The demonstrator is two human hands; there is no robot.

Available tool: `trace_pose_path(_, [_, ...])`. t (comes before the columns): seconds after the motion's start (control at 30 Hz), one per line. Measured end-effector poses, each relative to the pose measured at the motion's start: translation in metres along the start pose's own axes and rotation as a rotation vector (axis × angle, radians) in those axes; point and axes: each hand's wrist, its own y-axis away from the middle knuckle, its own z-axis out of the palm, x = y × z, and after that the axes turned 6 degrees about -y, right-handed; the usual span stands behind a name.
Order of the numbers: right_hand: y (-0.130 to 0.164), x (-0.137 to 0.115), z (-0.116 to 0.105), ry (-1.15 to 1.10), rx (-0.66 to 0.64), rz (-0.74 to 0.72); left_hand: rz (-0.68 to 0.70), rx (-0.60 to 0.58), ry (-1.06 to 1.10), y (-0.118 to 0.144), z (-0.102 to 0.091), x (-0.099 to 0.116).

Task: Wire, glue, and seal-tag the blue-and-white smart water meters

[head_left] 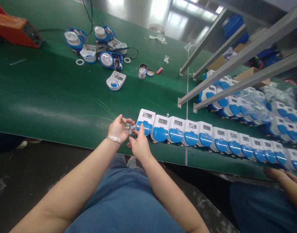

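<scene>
My left hand (118, 128), with a bracelet at the wrist, is cupped and holds a small bunch of clear seal tags with thin green wires (129, 128). My right hand (138, 145) pinches at the same bunch, its fingers just in front of the first white-and-blue meter (145, 121). That meter heads a long row of white-and-blue meters (211, 137) lined up along the near edge of the green table (46, 94), running off to the right.
Opened meter parts and wires (100, 48) lie at the table's far side, with an orange device (16, 30) at far left. A grey metal rack (235, 61) stands over more meters (247, 103) at right. Another person's hand (281, 178) rests at lower right.
</scene>
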Motion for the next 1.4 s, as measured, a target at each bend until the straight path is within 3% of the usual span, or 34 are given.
trace_pose_path(0.13, [0.017,0.012,-0.035,0.434,-0.179,0.042,-0.068,-0.002,-0.025,-0.007,-0.016,0.008])
trace_pose_path(0.2, [0.022,0.016,-0.042,0.394,-0.307,0.166,-0.069,-0.025,-0.053,-0.007,-0.022,0.003])
trace_pose_path(0.27, [0.024,0.018,-0.038,0.179,-0.365,0.266,-0.043,-0.036,-0.102,-0.003,-0.025,-0.010])
trace_pose_path(0.37, [0.022,0.018,-0.024,-0.151,-0.273,0.283,0.052,-0.051,-0.209,0.004,-0.026,-0.034])
trace_pose_path(0.43, [0.020,0.017,-0.020,-0.185,-0.131,0.224,0.108,-0.046,-0.272,0.004,-0.028,-0.042])
trace_pose_path(0.5, [0.018,0.018,-0.028,-0.104,0.044,0.138,0.117,-0.007,-0.262,0.001,-0.034,-0.042])
trace_pose_path(0.6, [0.018,0.022,-0.055,0.076,0.294,-0.003,-0.028,0.101,-0.107,-0.009,-0.050,-0.028])
trace_pose_path(0.7, [0.020,0.030,-0.079,0.252,0.412,-0.085,-0.184,0.169,-0.015,-0.016,-0.067,-0.021])
trace_pose_path(0.83, [0.023,0.039,-0.084,0.418,0.399,-0.143,-0.254,0.186,-0.093,-0.013,-0.080,-0.036])
trace_pose_path(1.07, [0.018,0.047,-0.077,0.801,0.356,-0.463,-0.304,0.213,-0.182,-0.011,-0.079,-0.073])
trace_pose_path(1.4, [0.015,0.045,-0.080,0.869,0.323,-0.551,-0.266,0.186,-0.247,-0.023,-0.075,-0.084])
